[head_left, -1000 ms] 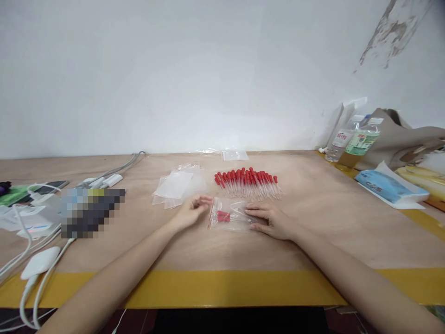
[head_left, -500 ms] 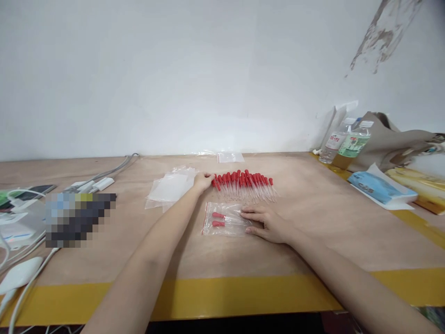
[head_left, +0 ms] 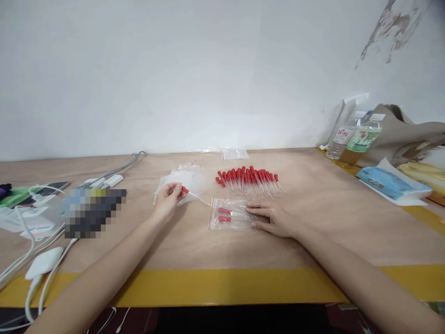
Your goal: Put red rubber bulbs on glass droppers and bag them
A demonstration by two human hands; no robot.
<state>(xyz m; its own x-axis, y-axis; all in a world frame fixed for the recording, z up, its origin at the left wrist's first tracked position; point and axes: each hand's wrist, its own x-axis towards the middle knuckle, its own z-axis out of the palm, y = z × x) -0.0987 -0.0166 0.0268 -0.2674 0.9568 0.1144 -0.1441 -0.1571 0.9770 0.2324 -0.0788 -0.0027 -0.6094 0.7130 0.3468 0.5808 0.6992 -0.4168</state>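
My left hand [head_left: 169, 200] is closed on the red rubber bulb of a dropper [head_left: 185, 189]. The clear stem slants right and down, its tip at the left, red-lined end of a clear zip bag [head_left: 239, 226]. Two droppers with red bulbs [head_left: 224, 218] lie side by side inside that bag. Over the bag's right end rests my right hand [head_left: 276, 218], fingers stretched out and thumb apart, pressing it on the table. Behind the bag lies a row of many red-bulbed droppers [head_left: 248, 176]. Flat clear bags [head_left: 194, 178] are stacked just beyond my left hand.
Another small bag [head_left: 235, 153] lies by the wall. White chargers and cables [head_left: 45, 262] and a blurred-out dark object [head_left: 93, 218] occupy the left side. On the right stand two bottles [head_left: 363, 139], near a blue tissue pack [head_left: 392, 183]. Yellow tape [head_left: 215, 287] runs along the table's front edge.
My left hand has drawn a dropper out of the row and moved left and toward me, bringing the tip to the bag. My right hand stays on the bag. The view has shifted slightly.
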